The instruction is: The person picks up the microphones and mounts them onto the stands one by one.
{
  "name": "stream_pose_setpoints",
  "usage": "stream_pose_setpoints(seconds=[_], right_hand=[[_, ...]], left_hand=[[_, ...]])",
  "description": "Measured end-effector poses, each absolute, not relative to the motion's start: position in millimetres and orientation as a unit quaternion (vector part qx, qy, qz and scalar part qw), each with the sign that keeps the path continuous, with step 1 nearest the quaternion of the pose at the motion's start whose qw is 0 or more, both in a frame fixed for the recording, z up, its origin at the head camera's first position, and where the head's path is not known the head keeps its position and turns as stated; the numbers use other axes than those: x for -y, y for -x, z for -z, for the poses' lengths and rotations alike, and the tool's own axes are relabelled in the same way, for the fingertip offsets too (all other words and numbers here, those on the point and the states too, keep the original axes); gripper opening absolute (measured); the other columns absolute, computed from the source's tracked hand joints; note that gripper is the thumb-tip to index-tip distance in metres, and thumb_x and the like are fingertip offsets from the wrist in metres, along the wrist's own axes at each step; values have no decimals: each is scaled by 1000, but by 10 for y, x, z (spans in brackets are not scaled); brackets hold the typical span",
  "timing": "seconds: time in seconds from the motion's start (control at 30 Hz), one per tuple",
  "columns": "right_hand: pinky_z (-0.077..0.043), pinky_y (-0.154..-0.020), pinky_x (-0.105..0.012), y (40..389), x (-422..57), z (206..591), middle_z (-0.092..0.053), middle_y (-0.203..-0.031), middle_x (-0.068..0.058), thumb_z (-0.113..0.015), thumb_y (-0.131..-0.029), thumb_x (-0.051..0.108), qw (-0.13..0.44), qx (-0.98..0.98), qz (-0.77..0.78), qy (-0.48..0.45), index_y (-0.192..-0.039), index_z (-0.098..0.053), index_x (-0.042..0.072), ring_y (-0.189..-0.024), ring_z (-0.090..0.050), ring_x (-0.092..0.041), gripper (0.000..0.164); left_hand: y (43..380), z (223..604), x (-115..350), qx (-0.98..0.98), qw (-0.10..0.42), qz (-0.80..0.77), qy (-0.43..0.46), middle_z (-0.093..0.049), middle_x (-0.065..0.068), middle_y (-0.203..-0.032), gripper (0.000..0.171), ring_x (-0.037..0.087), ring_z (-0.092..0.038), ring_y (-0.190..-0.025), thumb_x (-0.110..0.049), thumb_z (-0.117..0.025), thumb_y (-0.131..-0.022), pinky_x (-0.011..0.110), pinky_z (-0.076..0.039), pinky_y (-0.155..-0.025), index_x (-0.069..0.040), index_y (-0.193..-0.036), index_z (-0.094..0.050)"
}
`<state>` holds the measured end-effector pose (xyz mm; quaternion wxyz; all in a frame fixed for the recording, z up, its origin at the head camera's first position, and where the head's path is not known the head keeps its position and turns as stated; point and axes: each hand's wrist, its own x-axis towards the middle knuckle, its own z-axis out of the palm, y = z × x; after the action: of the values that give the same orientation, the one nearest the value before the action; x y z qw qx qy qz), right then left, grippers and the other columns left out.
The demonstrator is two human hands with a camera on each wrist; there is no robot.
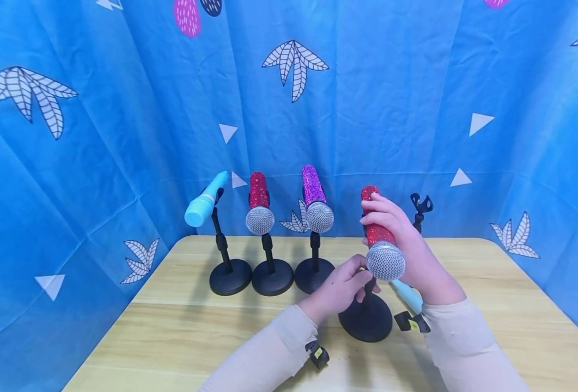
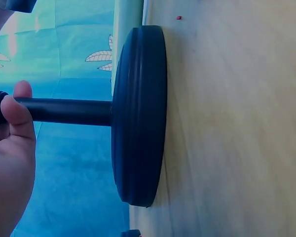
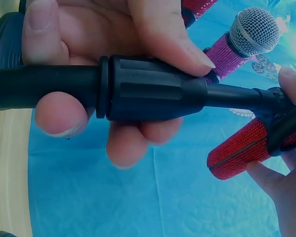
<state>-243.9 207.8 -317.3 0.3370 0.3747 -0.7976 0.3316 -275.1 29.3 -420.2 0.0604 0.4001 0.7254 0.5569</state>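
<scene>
In the head view a red glittery microphone (image 1: 385, 261) with a silver mesh head sits in the clip of a black desk stand (image 1: 365, 324). My right hand (image 1: 411, 245) grips its handle from above, fingers bent over the red part. Below the mesh head, my left hand (image 1: 335, 286) holds the stand's pole. The right wrist view shows the left thumb and fingers round the ribbed black collar (image 3: 153, 91), while right-hand fingertips touch the red handle (image 3: 239, 150). The round base (image 2: 140, 116) rests on the table in the left wrist view.
To the left, a light blue microphone (image 1: 201, 209), another red one (image 1: 260, 218) and a purple one (image 1: 320, 215) stand on black stands. Behind my right hand are an unfilled stand clip (image 1: 421, 204) and a light blue microphone (image 1: 408, 296) lying on the wooden table (image 1: 171, 337).
</scene>
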Motion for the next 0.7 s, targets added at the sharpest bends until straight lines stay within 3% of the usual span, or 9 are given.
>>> stream_pose_setpoints(seconds=[0.13, 0.27, 0.37, 0.47, 0.57, 0.7], right_hand=[[-46, -99, -31, 2443, -2079, 3176, -46, -149, -16, -93, -63, -5, 340, 796, -329, -378, -130, -59, 11, -147, -29, -31, 77], [-44, -101, -31, 2442, -2085, 3192, -45, -150, -15, -92, -63, -7, 340, 793, -331, -382, -131, -58, 12, -147, -28, -32, 78], [-43, -101, -27, 2443, -2088, 3203, -45, -150, -16, -91, -64, -8, 341, 790, -335, -384, -131, -59, 13, -147, -28, -33, 77], [-43, -100, -27, 2441, -2087, 3207, -45, -150, -15, -92, -64, -7, 341, 790, -335, -385, -131, -59, 13, -147, -29, -33, 77], [-47, -97, -30, 2441, -2087, 3199, -45, -150, -14, -93, -63, -5, 339, 793, -334, -381, -132, -58, 13, -146, -29, -31, 79], [-48, -96, -31, 2445, -2085, 3184, -44, -151, -14, -93, -63, -4, 338, 793, -334, -381, -133, -58, 13, -146, -30, -31, 81]], left_hand=[[2748, 4210, -309, -719, 69, -570, -393, -73, 5, -95, 16, 13, -58, -59, -19, -48, -108, 24, -53, -64, -10, -120, -54], [2742, 4232, -357, -683, 93, -609, -391, -71, 4, -111, 24, 17, -71, -83, -17, -55, -105, 30, -57, -60, -11, -127, -49], [2737, 4254, -384, -665, 101, -626, -395, -69, 7, -118, 26, 17, -72, -96, -13, -58, -104, 35, -59, -58, -10, -126, -45], [2733, 4269, -383, -673, 89, -618, -396, -72, 11, -105, 20, 15, -70, -74, -12, -58, -104, 29, -56, -55, -8, -119, -45], [2744, 4281, -375, -680, 75, -611, -399, -71, 11, -92, 15, 22, -56, -56, -11, -56, -104, 23, -47, -51, -6, -113, -45], [2759, 4286, -364, -672, 74, -614, -408, -67, 9, -86, 10, 43, -44, -59, -9, -52, -105, 20, -37, -51, -5, -110, -45]])
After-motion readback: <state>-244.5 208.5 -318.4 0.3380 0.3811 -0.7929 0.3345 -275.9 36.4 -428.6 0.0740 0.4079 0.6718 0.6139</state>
